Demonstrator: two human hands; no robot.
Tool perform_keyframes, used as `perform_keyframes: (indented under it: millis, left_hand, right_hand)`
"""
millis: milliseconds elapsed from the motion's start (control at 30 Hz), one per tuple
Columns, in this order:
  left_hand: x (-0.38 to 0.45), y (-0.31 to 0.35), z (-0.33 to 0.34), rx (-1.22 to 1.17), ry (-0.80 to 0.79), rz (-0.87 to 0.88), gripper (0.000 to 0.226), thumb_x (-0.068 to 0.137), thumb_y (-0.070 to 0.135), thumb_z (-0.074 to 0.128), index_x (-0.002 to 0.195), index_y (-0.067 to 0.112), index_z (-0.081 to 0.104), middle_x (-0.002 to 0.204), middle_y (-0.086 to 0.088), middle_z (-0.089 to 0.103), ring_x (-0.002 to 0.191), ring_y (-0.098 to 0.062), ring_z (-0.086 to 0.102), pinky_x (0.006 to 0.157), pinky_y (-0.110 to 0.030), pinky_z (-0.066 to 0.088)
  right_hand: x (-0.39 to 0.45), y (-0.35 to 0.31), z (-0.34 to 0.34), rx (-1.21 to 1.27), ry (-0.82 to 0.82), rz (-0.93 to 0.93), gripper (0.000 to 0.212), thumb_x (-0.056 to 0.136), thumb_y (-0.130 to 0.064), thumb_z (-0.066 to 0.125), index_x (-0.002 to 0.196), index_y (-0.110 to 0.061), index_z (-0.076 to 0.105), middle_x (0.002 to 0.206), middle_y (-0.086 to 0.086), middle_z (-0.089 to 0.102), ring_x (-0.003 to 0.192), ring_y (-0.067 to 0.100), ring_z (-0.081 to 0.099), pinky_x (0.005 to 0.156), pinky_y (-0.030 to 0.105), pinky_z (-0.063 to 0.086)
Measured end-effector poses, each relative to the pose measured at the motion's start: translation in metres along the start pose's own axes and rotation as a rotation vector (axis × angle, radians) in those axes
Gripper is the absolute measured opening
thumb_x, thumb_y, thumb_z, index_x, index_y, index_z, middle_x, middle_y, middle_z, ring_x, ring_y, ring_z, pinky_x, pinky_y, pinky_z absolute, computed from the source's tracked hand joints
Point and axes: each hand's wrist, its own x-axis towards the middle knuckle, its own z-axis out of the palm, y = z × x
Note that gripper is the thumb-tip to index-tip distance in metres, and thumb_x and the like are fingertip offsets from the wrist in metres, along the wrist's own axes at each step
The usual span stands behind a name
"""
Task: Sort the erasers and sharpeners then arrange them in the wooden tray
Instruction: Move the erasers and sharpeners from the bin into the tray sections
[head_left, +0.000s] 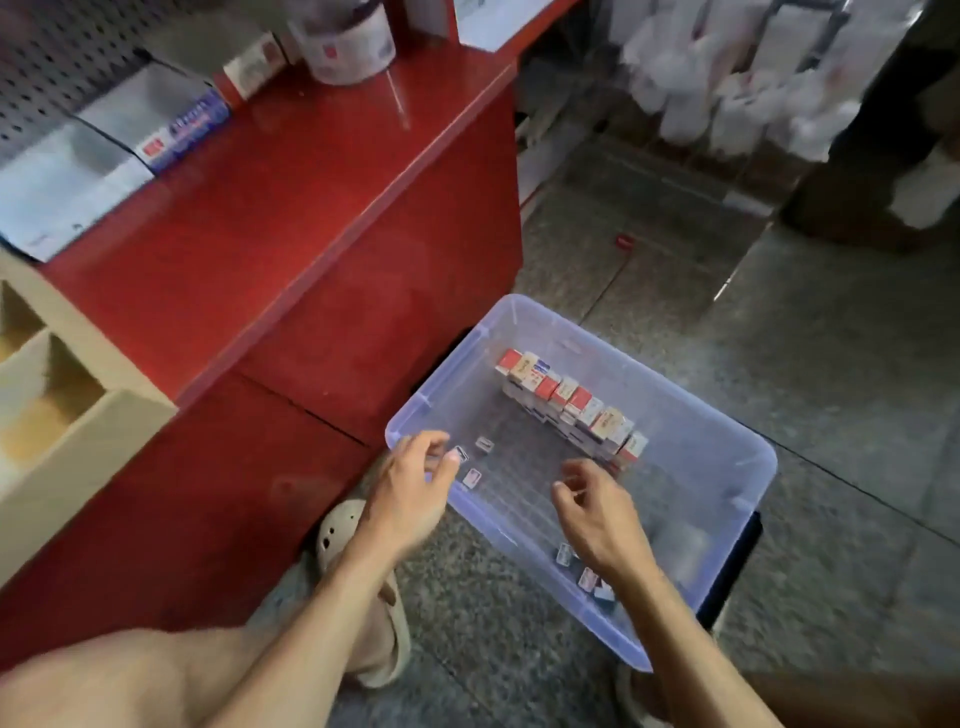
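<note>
Speckled stone floor holds a clear plastic bin (691, 431), its stacked row of eraser boxes (571, 405) running diagonally along the far side. Loose erasers (471, 478) lie just beyond the left hand (410, 488), nearer it; both hands hover loosely curled, the right hand (597, 512) empty. Wooden tray (57, 395) sits on the red table (270, 197), well left.

Dim light is falling throughout, glare is streaking the red counter (291, 171), and the upper frame is blurring.

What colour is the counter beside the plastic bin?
Red; the counter shows clearly in the head view.
</note>
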Motion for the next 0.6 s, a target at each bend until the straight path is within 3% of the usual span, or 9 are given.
perform_keyframes:
  millis: [233, 367, 500, 600]
  left_hand:
    - [0.092, -0.043, 0.034, 0.439, -0.189, 0.182, 0.04, 0.099, 0.04, 0.047, 0.134, 0.023, 0.051, 0.136, 0.005, 0.048, 0.124, -0.017, 0.05, 0.098, -0.035, 0.041]
    - [0.104, -0.06, 0.04, 0.654, -0.153, 0.293, 0.054, 0.09, 0.055, 0.03, 0.127, 0.026, 0.056, 0.129, 0.007, 0.056, 0.121, -0.018, 0.054, 0.084, -0.038, 0.051]
    - [0.106, -0.065, 0.046, 0.644, -0.062, 0.382, 0.041, 0.087, 0.049, 0.043, 0.115, 0.025, 0.061, 0.113, 0.007, 0.063, 0.104, -0.019, 0.062, 0.067, -0.036, 0.054]
    - [0.107, -0.067, 0.048, 0.657, -0.015, 0.405, 0.04, 0.085, 0.048, 0.047, 0.113, 0.025, 0.062, 0.11, 0.007, 0.063, 0.097, -0.018, 0.062, 0.063, -0.033, 0.049]
  right_hand:
    - [0.099, 0.052, 0.069, -0.303, -0.141, -0.102, 0.038, 0.097, -0.03, 0.048, 0.13, -0.012, 0.052, 0.12, 0.013, 0.055, 0.106, 0.035, 0.057, 0.087, 0.043, 0.048]
    - [0.147, 0.062, 0.115, -0.503, -0.209, -0.348, 0.043, 0.094, -0.033, 0.055, 0.131, -0.009, 0.052, 0.127, 0.017, 0.051, 0.115, 0.039, 0.05, 0.087, 0.045, 0.046]
    - [0.186, 0.067, 0.162, -0.685, -0.284, -0.691, 0.053, 0.077, -0.034, 0.073, 0.127, -0.02, 0.062, 0.129, 0.014, 0.059, 0.112, 0.039, 0.057, 0.085, 0.046, 0.05]
    - [0.207, 0.078, 0.186, -0.775, -0.303, -0.911, 0.053, 0.08, -0.034, 0.07, 0.132, -0.024, 0.06, 0.131, 0.01, 0.06, 0.115, 0.038, 0.057, 0.088, 0.047, 0.048]
